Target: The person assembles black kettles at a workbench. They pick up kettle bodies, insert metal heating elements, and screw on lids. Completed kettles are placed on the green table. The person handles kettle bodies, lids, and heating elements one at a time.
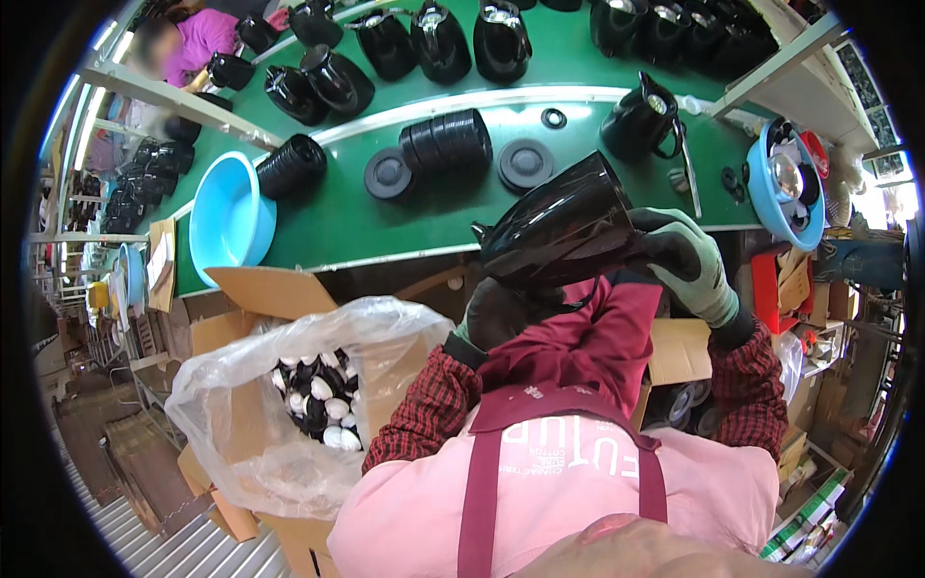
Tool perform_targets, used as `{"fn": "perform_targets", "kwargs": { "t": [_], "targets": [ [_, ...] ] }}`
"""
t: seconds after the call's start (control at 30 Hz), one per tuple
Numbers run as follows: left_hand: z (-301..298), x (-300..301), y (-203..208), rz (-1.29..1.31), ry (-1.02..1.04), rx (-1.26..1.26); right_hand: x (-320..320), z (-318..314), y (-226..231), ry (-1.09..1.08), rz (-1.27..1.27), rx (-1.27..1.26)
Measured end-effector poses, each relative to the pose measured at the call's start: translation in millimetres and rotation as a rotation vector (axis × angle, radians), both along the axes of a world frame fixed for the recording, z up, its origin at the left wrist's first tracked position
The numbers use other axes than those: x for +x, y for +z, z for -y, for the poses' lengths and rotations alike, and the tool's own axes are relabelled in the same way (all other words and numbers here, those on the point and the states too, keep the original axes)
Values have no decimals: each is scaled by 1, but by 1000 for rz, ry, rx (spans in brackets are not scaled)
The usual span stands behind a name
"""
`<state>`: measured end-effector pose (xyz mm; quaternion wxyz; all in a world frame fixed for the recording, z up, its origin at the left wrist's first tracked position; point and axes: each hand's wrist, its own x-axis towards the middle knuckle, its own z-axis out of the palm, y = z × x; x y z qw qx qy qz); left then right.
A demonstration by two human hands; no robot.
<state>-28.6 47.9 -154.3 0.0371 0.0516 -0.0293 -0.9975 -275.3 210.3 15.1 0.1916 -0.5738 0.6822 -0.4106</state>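
A glossy black jug (554,231) lies tilted in the air above my lap, its small spout pointing left and its wide end to the right. From below, my left hand (496,313), in a dark-palmed glove, grips it near the spout end; the jug hides some of its fingers. My right hand (684,260), in a pale green glove with dark fingers, is closed at the wide end. Beyond the held jug, a black jug with a handle (641,120) stands on the green bench (337,217). Round black discs (526,165) lie near it.
Stacked black rings (448,141) and more black jugs (501,43) occupy the bench. Blue basins stand at left (231,217) and right (805,212). A plastic-lined carton (241,385) of black and white parts sits at my left. Another person (198,48) is at far left.
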Motion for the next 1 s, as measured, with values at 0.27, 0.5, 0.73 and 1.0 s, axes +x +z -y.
{"fn": "perform_targets", "kwargs": {
  "t": [0.27, 0.5, 0.73, 1.0],
  "targets": [
    [-1, 45, 1, 148, -22, -417, 43, -20, -16, 111, 207, -41],
    [26, 56, -13, 153, -32, -477, 42, -10, -14, 5, 566, 203],
    [35, 46, -23, 107, -28, -352, 38, 21, -40, 193, 98, -11],
    [34, 70, -31, 233, 45, -596, -44, 158, -196, -317, -247, 166]
  ]
}}
